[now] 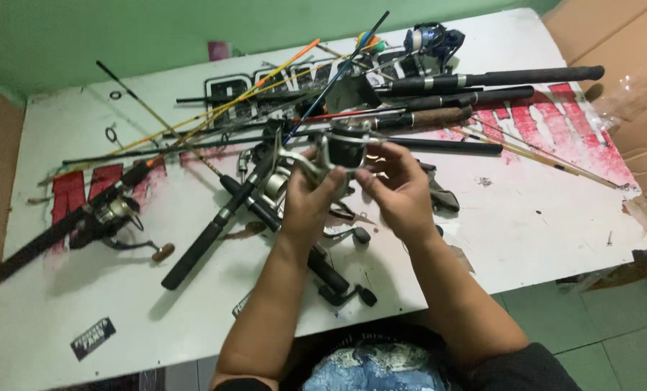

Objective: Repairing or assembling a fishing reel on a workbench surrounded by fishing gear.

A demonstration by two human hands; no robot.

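Both my hands hold a silver and black spinning reel above the middle of the white table. My left hand grips its left side by the silver bail and body. My right hand closes on its right side near the dark spool. Right under the hands lie black rod handles and a loose reel crank handle.
Many fishing rods lie crossed over the table's far half: orange and yellow thin blanks, thick black handles. A rod with a mounted reel lies at left, a blue reel at the back. Cardboard leans at right.
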